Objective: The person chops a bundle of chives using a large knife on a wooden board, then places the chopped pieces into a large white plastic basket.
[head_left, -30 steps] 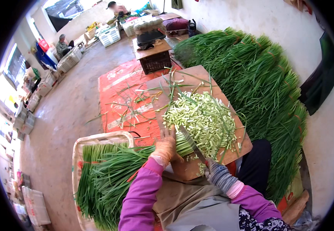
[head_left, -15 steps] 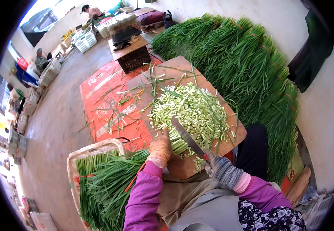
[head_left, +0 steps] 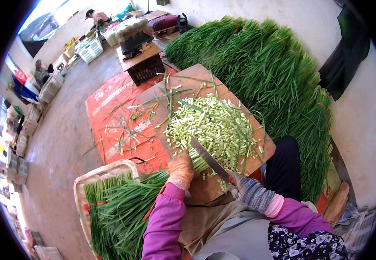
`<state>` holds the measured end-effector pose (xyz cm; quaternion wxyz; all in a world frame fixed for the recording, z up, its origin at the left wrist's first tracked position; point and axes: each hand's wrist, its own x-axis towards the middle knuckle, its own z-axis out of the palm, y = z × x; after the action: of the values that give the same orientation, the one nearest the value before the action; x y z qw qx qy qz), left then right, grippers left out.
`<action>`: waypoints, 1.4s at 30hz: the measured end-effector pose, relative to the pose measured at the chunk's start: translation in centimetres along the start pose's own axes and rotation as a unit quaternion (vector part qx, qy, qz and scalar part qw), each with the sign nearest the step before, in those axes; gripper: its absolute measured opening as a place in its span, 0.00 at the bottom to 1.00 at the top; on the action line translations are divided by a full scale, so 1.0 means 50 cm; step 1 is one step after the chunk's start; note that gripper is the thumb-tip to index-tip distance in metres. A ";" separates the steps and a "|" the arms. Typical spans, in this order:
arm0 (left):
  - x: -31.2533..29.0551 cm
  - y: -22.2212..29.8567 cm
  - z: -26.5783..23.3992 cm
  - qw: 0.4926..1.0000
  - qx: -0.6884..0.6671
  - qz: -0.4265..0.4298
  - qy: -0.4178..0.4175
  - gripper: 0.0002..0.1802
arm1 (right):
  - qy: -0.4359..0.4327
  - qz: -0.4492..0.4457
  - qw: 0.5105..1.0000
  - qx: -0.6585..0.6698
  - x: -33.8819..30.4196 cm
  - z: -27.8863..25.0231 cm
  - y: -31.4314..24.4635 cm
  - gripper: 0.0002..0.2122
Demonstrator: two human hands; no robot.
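Note:
My left hand [head_left: 181,168], in an orange glove, is closed round a bunch of garlic chives [head_left: 138,193]. The bunch's green leaves trail left over a basket, and its pale stem ends poke out past my fingers onto a brown board [head_left: 201,190]. In my right hand [head_left: 250,191], which wears a grey knitted glove, is a knife [head_left: 212,159] with a red handle. Its long blade slants up and left across the stem ends, close to my left fingers. Just beyond the blade, a wide heap of chopped pale-green stems [head_left: 214,121] covers the board's middle.
At lower left stands a pale basket [head_left: 80,184] with tied chives. A big pile of bundled chives [head_left: 257,73] lines the wall at right. Scraps litter a red sheet [head_left: 105,108]. A crate [head_left: 146,71] stands beyond the board. Two people sit further back, among white baskets [head_left: 90,50].
The whole view has shifted slightly. The knife blade sits a little lower against the stems; both hands keep their holds.

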<state>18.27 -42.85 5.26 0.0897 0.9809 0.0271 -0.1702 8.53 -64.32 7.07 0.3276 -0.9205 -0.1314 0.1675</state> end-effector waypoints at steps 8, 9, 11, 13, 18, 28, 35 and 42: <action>0.009 -0.002 0.020 1.000 0.013 0.009 0.000 0.22 | -0.050 0.027 0.997 -0.048 -0.003 -0.019 -0.016 0.10; 0.007 -0.004 0.017 1.000 0.005 0.005 0.006 0.20 | -0.050 0.027 0.997 -0.049 -0.001 -0.022 -0.020 0.10; 0.011 -0.013 0.026 1.000 -0.004 0.001 0.012 0.18 | -0.078 0.019 0.994 -0.073 0.003 -0.029 -0.028 0.09; 0.020 -0.025 0.043 0.999 -0.006 0.000 0.045 0.14 | -0.081 0.021 0.993 -0.080 0.030 -0.022 -0.034 0.10; 0.017 0.015 0.059 0.997 0.004 0.015 0.072 0.11 | -0.092 0.056 0.991 -0.079 0.167 0.010 -0.035 0.12; 0.000 -0.006 0.051 0.999 -0.001 0.025 0.031 0.16 | -0.119 0.059 0.990 -0.053 0.112 0.059 -0.003 0.14; 0.005 0.003 0.020 0.998 0.061 0.032 -0.005 0.42 | -0.075 -0.025 0.991 -0.106 0.254 0.127 0.033 0.14; -0.041 -0.049 0.003 0.991 -0.002 0.129 -0.019 0.66 | -0.058 -0.001 0.995 0.080 0.191 0.015 0.013 0.09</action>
<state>16.09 -40.51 5.41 0.1138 0.9726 -0.1007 -0.1757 17.01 -61.01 3.98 0.3924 -0.8799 -0.1370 0.2302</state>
